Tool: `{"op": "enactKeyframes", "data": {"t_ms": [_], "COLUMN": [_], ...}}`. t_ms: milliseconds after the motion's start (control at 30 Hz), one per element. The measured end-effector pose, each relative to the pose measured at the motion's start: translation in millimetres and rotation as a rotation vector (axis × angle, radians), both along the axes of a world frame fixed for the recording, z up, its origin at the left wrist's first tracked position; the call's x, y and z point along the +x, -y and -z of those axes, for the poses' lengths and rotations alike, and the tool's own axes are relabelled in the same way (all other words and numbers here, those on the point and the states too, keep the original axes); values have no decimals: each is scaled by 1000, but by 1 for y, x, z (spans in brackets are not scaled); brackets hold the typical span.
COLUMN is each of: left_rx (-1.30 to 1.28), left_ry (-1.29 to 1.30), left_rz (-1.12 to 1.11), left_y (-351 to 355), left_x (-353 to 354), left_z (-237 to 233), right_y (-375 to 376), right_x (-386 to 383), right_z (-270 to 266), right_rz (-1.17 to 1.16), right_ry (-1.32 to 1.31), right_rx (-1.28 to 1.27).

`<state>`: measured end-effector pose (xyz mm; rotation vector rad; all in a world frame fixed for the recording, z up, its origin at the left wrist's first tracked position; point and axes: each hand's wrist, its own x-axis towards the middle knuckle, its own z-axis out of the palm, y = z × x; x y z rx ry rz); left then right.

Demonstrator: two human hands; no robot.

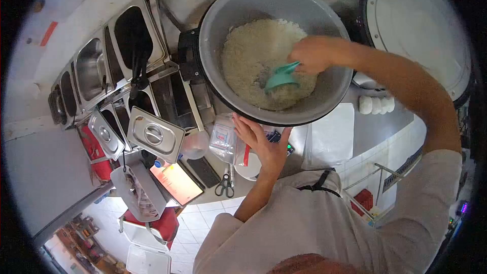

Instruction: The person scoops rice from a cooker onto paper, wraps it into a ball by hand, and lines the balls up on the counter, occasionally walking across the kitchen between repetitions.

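Observation:
A large grey rice cooker pot [276, 116] with a black outer side stands at the top middle, holding cooked-looking white rice [248, 50]. My right hand [314, 55] reaches inside, its fingers closed around the handle of a teal plastic scoop [282, 78]. The scoop is tilted, its lower edge right at the rice. Below the near side of the pot, my left hand [264, 144] has its fingers spread, with the fingertips against the pot's lower wall. A clear plastic pack [223, 139] lies just left of that hand.
At the left are metal food pans [91, 68] and a lid [155, 134]. A lit tablet [177, 181], scissors [224, 186] and plastic bags [329, 137] lie along the counter's near side. A big round lid [416, 35] and white rolls [376, 105] are at the right.

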<state>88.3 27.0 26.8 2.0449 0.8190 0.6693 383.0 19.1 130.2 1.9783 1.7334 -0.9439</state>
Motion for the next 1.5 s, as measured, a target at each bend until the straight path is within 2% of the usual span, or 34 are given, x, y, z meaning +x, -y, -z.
{"op": "enactKeyframes", "data": {"t_ms": [67, 167, 267, 367, 467, 567, 667, 767, 833, 867, 933, 1000, 1100, 1200, 1233, 1267, 1367, 1400, 1500], "left_rx": [19, 20, -4, -28, -41, -37, -79, -35, 4, 1, -4, 84, 102, 96, 100, 212, 54, 3, 170], "left_ry": [20, 52, 73, 57, 53, 50, 61, 15, 24, 42, 72, 70, 22, 11, 19, 28, 236, 297, 185], "left_rz": [4, 7, 5, -4, -40, -44, -56, -74, -70, -70, -59, -63, -73, -92, -91, -91, 39, 54, 32], "left_y": [1, 0, 1, 3, 3, 0, 1, 5, 3, 2, 1, 1, 0, 1, 2, 2, -8, -3, 1], "left_x": [-1, 0, -1, -5, -2, -1, -4, -1, 0, 0, -2, -2, -1, -4, -3, -6, -11, -17, -47], "left_z": [4, 8, 10, 14, 11, 3, 4, -3, -7, -5, 2, 7, -3, -8, -5, 3, 9, -14, -3], "right_y": [7, 14, 5, -16, -29, -14, -5, 6, -4, -10, -27, -40, -30, 11, 22, 35, 77, 91, 146], "right_x": [-28, -48, -26, -7, -46, -73, -60, -21, -14, -10, -6, -42, -53, -53, -47, -39, -32, -33, -58], "right_z": [34, 19, -3, 13, 31, 51, -4, -26, -30, -27, 59, 80, 107, -5, -11, -17, -40, -49, -67], "right_rz": [15, 31, 155, 305, 202, 184, 307, 627, 573, 547, 566, 371, 351, 446, 497, 552, 733, 798, 1061], "right_ry": [153, 38, -162, -230, 25, -39, -163, -383, -280, -230, -93, 85, -148, -275, -348, -417, -647, -729, -1097], "right_rx": [5, -15, -65, -132, 125, 326, 45, -116, -54, -17, 213, 306, 224, 164, 144, 128, 98, 95, 235]}}
